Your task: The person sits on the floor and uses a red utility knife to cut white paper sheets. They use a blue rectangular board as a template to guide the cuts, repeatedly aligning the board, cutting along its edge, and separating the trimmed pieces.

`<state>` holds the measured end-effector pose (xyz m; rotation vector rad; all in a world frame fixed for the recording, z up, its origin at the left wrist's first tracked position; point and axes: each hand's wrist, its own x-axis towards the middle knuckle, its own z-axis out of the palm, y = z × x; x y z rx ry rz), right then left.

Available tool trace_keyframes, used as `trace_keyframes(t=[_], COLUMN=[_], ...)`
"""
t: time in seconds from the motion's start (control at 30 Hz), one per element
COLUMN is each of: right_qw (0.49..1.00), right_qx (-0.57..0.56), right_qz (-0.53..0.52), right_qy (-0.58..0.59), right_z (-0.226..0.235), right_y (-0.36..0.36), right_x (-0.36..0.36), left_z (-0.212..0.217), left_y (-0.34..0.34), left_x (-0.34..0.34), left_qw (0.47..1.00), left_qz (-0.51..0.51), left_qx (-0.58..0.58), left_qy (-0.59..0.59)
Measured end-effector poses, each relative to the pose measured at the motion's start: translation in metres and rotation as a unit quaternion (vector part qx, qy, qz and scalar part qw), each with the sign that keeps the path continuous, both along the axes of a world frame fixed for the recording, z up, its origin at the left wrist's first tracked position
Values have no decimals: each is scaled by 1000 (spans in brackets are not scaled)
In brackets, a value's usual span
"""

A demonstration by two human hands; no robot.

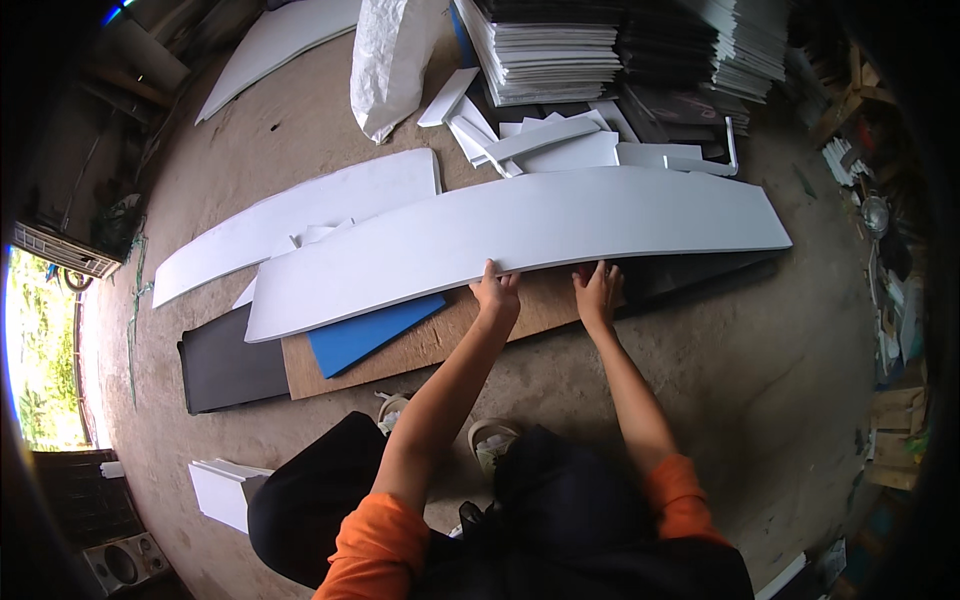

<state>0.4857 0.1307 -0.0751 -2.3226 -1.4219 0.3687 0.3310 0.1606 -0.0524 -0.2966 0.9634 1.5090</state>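
Note:
A long white board (pixel 530 220) stretches across the middle of the view, its near edge toward me. My left hand (pixel 497 295) grips that edge near its middle, with a finger on the top face. A little to the right, my right hand (pixel 598 292) holds the same edge; part of its fingers is hidden by the board. Beneath lie a brown wooden panel (pixel 430 335), a blue sheet (pixel 365 335) and black sheets (pixel 232 360).
Another long white board (pixel 330 200) lies behind on the left. White offcuts (pixel 560 140) are heaped beyond, before tall sheet stacks (pixel 545 55). A white sack (pixel 388 70) stands at the back. White pieces (pixel 225 490) sit by my left knee. Clutter lines the right wall.

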Motion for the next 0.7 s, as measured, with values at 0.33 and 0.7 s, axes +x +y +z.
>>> trace_keyframes(t=[0.33, 0.7], right_qw=[994, 908], right_qx=[-1, 23], right_qz=[87, 130], right_qy=[60, 397], right_z=[5, 111], right_y=[-10, -122], right_x=[11, 47], left_z=[-2, 61], left_y=[-11, -73], left_x=[9, -146], left_qw=[997, 784], left_qz=[-68, -544], left_qx=[-41, 46], left_qy=[20, 296])
